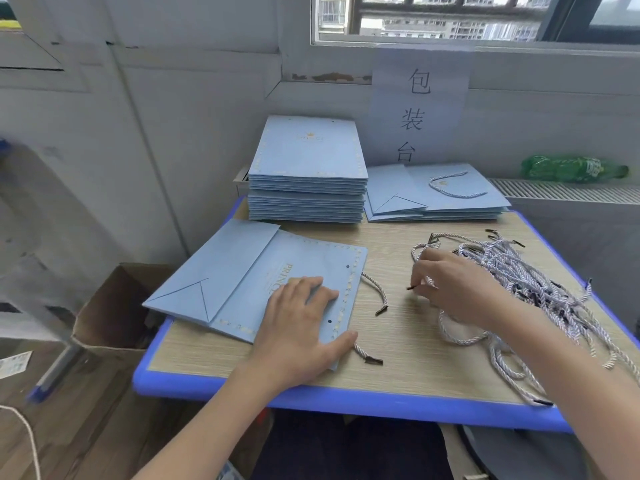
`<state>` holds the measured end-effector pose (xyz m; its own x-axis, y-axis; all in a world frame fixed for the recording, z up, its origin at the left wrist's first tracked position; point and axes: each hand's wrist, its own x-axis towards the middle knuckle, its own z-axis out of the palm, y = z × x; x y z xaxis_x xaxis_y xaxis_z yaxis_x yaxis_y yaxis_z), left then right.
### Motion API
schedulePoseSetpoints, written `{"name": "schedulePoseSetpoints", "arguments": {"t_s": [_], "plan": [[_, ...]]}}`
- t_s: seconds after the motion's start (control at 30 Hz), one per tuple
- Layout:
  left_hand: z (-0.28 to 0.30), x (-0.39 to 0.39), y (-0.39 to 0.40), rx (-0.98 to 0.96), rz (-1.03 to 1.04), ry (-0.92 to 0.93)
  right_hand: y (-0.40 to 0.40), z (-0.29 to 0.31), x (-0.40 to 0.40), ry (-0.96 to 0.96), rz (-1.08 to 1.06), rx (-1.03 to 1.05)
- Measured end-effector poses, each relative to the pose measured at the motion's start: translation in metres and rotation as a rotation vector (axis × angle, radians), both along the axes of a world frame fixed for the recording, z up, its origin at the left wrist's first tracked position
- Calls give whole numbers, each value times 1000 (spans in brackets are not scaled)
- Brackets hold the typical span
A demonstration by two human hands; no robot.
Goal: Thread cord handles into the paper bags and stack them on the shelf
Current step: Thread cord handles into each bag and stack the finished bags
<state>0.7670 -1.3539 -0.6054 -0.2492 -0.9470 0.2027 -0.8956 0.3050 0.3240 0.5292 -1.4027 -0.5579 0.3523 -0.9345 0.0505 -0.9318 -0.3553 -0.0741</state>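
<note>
green bottle [573, 169] – on radiator [568, 190], cardboard box [104, 306]

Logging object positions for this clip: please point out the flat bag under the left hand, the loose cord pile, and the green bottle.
Flat bag [239, 271]: head view, on its bare blue face left of the hand.
Cord pile [519, 271]: head view, on the tangled middle.
Green bottle [568, 168]: head view, on its body.

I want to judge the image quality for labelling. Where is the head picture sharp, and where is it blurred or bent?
Head view: sharp at centre, on the flat paper bag under the left hand and the cord pile by the right hand; the left margin is smeared; the blue table edge bows from wide-angle distortion; soft daylight, faint shadows.
</note>
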Motion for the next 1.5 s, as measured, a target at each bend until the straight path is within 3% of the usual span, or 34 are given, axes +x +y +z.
{"name": "schedulePoseSetpoints", "arguments": {"t_s": [0.17, 0.3, 0.4, 0.5, 0.67, 0.8, 0.87, 1.03, 1.27, 1.5], "plan": [[-1, 0, 1, -8, -5, 15, 2, 19, 33, -324, 99, -85], [-5, 1, 0, -6, -10, 22, 0, 44, 61, -626, 126, 13], [-6, 1, 0, -30, -21, 52, -3, 52, 79, -692, 180, 65], [-6, 2, -1, -51, -10, 138, -4, 50, 87, -652, 229, 97], [-7, 3, -4, -75, 21, 223, 5, 21, 88, -343, 348, 145], [-8, 3, -5, -95, 18, 305, 11, 4, 87, -264, 375, 168], [-8, 3, -5, -100, 20, 337, 11, 2, 89, -260, 390, 150], [-9, 3, -4, -51, -19, 186, 13, 3, 98, -283, 449, 142], [-6, 3, -3, -41, -18, 277, 17, -8, 94, -446, 402, 127], [-4, 4, 0, -35, -1, 394, 15, -13, 84, -488, 400, 38]]}}
